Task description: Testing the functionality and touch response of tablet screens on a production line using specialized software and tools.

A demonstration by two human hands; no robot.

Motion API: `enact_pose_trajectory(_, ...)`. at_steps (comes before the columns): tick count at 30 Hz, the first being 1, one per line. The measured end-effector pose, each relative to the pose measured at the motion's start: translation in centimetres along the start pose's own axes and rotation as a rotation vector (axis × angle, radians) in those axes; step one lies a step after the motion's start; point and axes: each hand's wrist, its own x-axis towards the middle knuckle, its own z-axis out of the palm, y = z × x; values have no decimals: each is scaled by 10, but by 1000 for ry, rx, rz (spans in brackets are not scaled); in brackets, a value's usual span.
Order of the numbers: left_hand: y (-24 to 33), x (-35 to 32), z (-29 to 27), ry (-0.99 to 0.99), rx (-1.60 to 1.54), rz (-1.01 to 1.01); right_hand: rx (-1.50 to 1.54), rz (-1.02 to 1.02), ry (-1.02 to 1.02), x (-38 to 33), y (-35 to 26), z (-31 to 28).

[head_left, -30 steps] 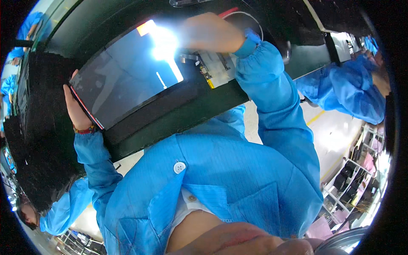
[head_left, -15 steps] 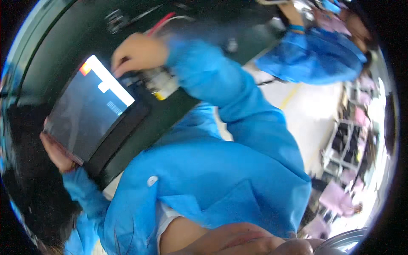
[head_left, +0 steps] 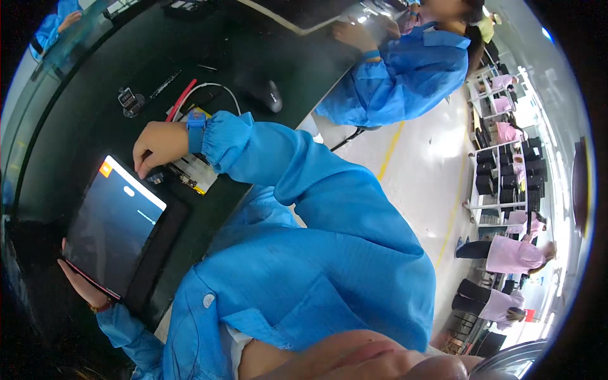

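A flat, tablet-like screen [head_left: 117, 231] is lit, with a white band along its far right edge and an orange square in one corner. My left hand [head_left: 85, 282] grips its near left edge, the fingers partly hidden by the screen. Just off the white band, my right hand [head_left: 161, 147] is closed in a pinch; what it holds, if anything, cannot be made out. Under those fingertips lies a small dark part [head_left: 154, 179]. Beside it, partly behind my right wrist, is an opened device with exposed circuitry and a yellow edge [head_left: 197, 180].
On the dark green table [head_left: 82, 120] lie a small clear-and-metal holder [head_left: 130, 101], a thin pen-like tool [head_left: 166, 83], a red-handled tool [head_left: 182, 100], a white cable [head_left: 234, 95] and a black mouse [head_left: 266, 96]. A co-worker in blue [head_left: 405, 79] sits at the right.
The whole view has shifted, so the table and the co-worker sit differently in it. On the screen, the white block has become a small oval. My left hand keeps its grip; my right stays pinched by the screen.
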Motion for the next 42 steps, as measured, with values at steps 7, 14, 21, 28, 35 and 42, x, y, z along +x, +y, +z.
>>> enact_pose_trajectory(7, 4, -1, -8, -132, 20, -12, -146, -55, -12, -5, -16, -9)
enact_pose_trajectory(14, 12, -22, 22, -84, 72, 47, -174, -4, -35, 1, -21, -2)
enact_pose_trajectory(21, 3, 1, -18, -257, -86, 15, -232, 78, -12, -7, -36, -1)
enact_pose_trajectory(28, 2, 7, -29, -313, -95, -15, -289, 83, 86, -10, -29, 0)
enact_pose_trajectory(35, 3, 17, -34, -365, -107, -32, -331, 124, 343, -3, -29, -11)
enact_pose_trajectory(42, 6, 12, -26, -310, -88, -39, -394, -13, 25, -7, -51, 15)
